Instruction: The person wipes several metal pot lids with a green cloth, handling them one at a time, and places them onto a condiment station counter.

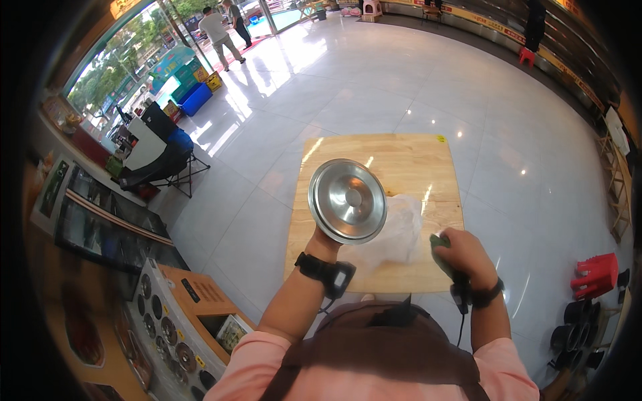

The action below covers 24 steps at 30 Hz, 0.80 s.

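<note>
A round stainless-steel lid or shallow dish (348, 201) rests raised on my left hand (325, 241), above the wooden tabletop (376, 150). The metal hides most of that hand's fingers. My right hand (464, 250) is closed around a dark green object (440, 245) at the table's right side; its kind cannot be told. Between the two hands lies a crumpled translucent plastic bag (401, 230), partly behind the metal piece. Both wrists wear black straps with small devices.
At the left are a folding camp chair (170, 160), a blue crate (195, 99) and a glass-fronted case (115, 225). Red plastic stools (596, 275) and black pots (577, 323) stand at the right. Two people (218, 35) are near the doorway.
</note>
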{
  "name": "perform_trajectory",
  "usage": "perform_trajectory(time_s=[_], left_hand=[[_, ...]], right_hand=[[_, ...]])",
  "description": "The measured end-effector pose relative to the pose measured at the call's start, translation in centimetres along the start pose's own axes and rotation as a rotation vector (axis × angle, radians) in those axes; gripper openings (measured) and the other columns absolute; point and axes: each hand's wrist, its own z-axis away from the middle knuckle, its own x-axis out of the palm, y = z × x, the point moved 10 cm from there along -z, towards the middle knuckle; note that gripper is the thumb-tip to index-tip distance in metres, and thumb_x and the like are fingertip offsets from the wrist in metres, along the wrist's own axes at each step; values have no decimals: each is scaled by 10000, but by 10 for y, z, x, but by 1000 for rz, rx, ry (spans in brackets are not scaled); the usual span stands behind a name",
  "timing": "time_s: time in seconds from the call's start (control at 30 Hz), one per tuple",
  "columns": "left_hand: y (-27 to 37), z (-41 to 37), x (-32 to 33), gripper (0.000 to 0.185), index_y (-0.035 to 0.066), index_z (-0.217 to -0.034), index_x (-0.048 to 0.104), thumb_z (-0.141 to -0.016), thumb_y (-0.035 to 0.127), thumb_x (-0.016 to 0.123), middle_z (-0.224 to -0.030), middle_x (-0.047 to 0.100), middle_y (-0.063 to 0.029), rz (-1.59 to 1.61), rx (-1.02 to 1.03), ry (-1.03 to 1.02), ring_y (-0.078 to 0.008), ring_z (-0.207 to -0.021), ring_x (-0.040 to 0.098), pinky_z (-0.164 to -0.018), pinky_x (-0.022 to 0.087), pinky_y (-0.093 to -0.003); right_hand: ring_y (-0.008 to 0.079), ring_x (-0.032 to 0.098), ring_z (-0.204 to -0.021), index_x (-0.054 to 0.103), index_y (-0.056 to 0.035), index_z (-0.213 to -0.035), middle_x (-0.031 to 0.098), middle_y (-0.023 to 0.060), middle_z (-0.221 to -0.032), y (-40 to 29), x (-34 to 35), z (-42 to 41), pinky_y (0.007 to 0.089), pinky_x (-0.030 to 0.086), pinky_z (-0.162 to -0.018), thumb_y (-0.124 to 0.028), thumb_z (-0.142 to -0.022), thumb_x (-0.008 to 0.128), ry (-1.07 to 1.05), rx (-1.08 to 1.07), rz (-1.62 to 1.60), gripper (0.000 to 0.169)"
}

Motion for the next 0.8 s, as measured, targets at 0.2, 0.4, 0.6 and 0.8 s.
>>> perform_trajectory(time_s=[0.2, 0.4, 0.6, 0.8], left_hand=[[2, -3, -4, 369, 43, -1210, 481, -933, 287, 494, -1152, 571, -92, -10, -12, -2, -199, -1035, 572, -871, 516, -318], [-31, -11, 0, 377, 56, -1243, 452, -946, 288, 467, -1180, 550, -79, 162, -168, -113, -181, -1052, 553, -892, 494, -307], [-93, 2, -35, 385, 55, -1307, 395, -961, 219, 439, -1243, 484, -86, 0, -256, -130, -189, -1133, 489, -968, 429, -319], [-59, 30, 75, 369, 56, -1295, 410, -948, 173, 455, -1221, 491, -87, -791, 88, -133, -192, -1147, 481, -973, 413, -322]], right_hand=[[293, 634, -765, 636, -14, -984, 647, 198, -829, 29, -43, 13, 346, 499, -692, -181, -761, 620, 116, 110, -165, 279], [181, 617, -801, 601, -4, -1076, 639, 119, -923, -53, -96, 43, 297, 500, -692, -21, -752, 657, 568, -378, -608, 330], [278, 591, -777, 617, -66, -1046, 579, 117, -948, -180, -47, 58, 345, 482, -648, -104, -666, 749, 577, -1016, -280, 404], [290, 570, -816, 600, -68, -949, 546, 114, -969, -192, -63, 49, 363, 468, -664, -68, -570, 749, 701, -946, -344, 407]])
